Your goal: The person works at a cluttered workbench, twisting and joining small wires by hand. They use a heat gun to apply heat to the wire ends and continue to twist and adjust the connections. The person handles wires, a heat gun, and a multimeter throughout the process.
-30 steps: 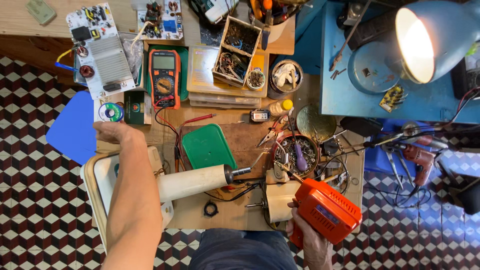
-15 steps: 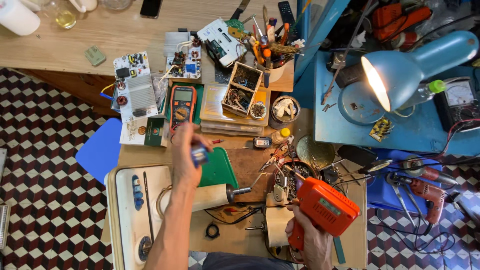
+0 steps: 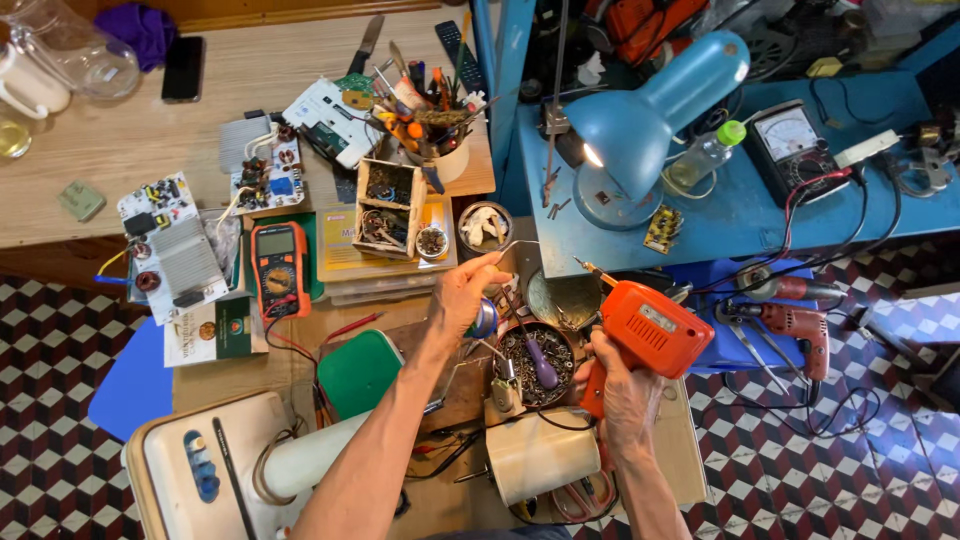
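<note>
My right hand (image 3: 622, 392) grips the handle of an orange soldering gun (image 3: 650, 328), its thin tip (image 3: 585, 266) pointing up and left. My left hand (image 3: 466, 292) is raised over the cluttered workbench, fingers closed on a small spool of solder wire (image 3: 486, 318), with a strand of wire arching from the fingertips toward the gun's tip. Just below both hands sits a round bowl of screws (image 3: 530, 352) with a purple-handled tool in it.
An orange multimeter (image 3: 279, 268), circuit boards (image 3: 170, 240), a wooden parts box (image 3: 385, 208) and a tool cup (image 3: 435, 140) lie on the bench. A blue desk lamp (image 3: 650, 115) shines on the blue table. A green lid (image 3: 360, 372), white cylinders (image 3: 540, 455) and power drills (image 3: 790, 320) surround me.
My left hand has moved right and up from the green lid area to beside the gun's tip. The soldering gun has risen and shifted right. The camera view has tilted toward the blue table.
</note>
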